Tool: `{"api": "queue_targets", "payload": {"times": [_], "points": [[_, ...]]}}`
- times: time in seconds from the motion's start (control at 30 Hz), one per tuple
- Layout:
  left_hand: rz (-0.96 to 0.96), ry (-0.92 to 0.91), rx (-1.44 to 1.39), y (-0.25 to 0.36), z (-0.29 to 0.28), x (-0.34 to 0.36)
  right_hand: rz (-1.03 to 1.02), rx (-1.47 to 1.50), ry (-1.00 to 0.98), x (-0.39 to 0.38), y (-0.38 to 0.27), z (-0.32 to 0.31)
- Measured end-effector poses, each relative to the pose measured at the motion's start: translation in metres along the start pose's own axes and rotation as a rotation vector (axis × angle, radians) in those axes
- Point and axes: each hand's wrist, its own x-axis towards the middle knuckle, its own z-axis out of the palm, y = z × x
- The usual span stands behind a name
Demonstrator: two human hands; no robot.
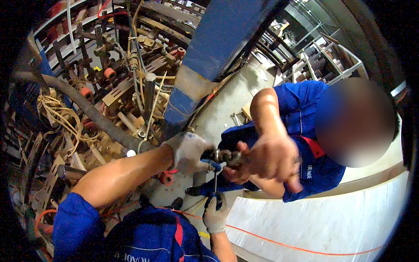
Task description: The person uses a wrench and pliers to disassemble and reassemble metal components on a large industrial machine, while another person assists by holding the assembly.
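Note:
My left hand (188, 151), in a grey work glove, grips a small dark metal fitting (221, 155) held up in mid-air. My right hand (215, 215), also gloved, holds a thin tool with a blue handle (215, 181) upright, its tip just under the fitting. A co-worker in a blue uniform (301, 131) faces me. The co-worker's bare hands (268, 159) clasp the other end of the same fitting, touching it from the right.
A heap of pipes, slotted metal strips, cords and orange-capped parts (109, 100) fills the left. A blue column (209, 56) rises behind the hands. A pale slab with an orange line (331, 227) lies at the lower right. Metal racks (323, 56) stand at the far right.

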Motion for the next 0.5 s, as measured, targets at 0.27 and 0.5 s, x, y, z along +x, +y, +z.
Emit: {"api": "queue_targets", "payload": {"times": [0.27, 0.5], "points": [[0.113, 0.062, -0.08, 0.006, -0.015, 0.01, 0.035, 0.06, -0.133, 0.018, -0.05, -0.027], [0.095, 0.07, 0.036, 0.012, -0.013, 0.001, -0.096, 0.016, -0.074, 0.013, -0.049, -0.026]]}}
